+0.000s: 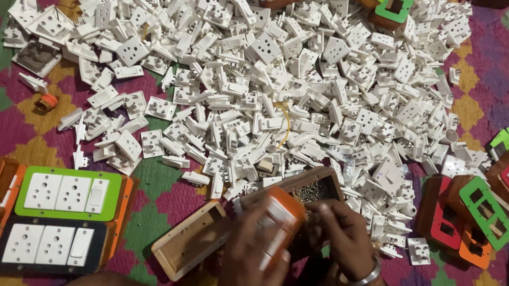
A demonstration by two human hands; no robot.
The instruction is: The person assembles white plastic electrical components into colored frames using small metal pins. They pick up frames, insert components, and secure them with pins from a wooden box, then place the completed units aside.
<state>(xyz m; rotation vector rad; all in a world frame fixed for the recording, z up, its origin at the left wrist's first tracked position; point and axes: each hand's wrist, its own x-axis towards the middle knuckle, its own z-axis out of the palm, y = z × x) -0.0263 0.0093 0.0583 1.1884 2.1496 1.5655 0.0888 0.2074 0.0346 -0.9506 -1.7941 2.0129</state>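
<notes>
Orange board (281, 227), seemingly tilted up-right.

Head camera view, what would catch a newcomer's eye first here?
A huge heap of small white plastic socket and switch modules covers the patterned mat's upper middle. At bottom centre, the left hand holds an orange-framed switch plate beside the right hand. At left lie finished boards with green and black frames.

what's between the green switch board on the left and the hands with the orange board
In the head view, an open wooden box lies on the patterned mat between the green-framed switch board and the hands holding the orange board.
</notes>
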